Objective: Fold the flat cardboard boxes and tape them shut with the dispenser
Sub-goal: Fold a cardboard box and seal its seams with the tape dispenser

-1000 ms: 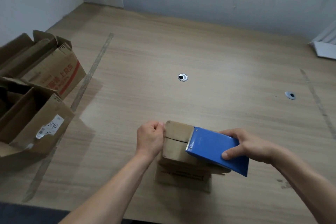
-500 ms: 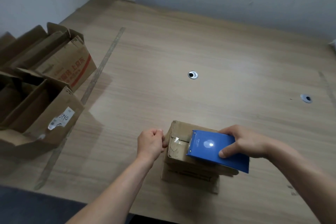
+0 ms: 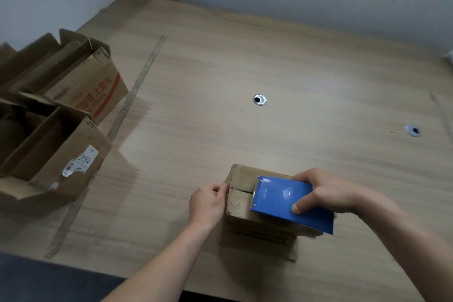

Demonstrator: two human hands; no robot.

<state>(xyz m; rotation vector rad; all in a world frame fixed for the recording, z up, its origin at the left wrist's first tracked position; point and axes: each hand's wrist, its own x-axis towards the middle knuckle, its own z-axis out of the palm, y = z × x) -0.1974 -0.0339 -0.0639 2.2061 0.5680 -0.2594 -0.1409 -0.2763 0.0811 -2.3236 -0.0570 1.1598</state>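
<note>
- Two changes vs a sec ago: blue tape dispenser (image 3: 291,203) has slid back along the top seam toward the box's right end, and the seam's left stretch now shows bare of the tool.
- Tape itself is clear, so I can't tell for sure how far it's laid; I judge the top strip is mid-pull, not cut yet.
- Left hand (image 3: 208,203) hasn't shifted: fingers curled at the box's left edge, pinching what I take to be the tape's start against the side wall. Can't see the tape end itself.
- Right hand (image 3: 326,193) grips the dispenser, thumb on its blue side plate, fingers wrapped over the top.
- Small cardboard box (image 3: 241,186) sits on the wooden table (image 3: 245,61), near the front edge, btwn both hands. Folded up, top flaps closed and meeting at a dark centre seam; worn, scuffed brown card, corners a bit crushed.
- Open cardboard boxes (image 3: 61,115) at far left, well apart from the work.
</note>
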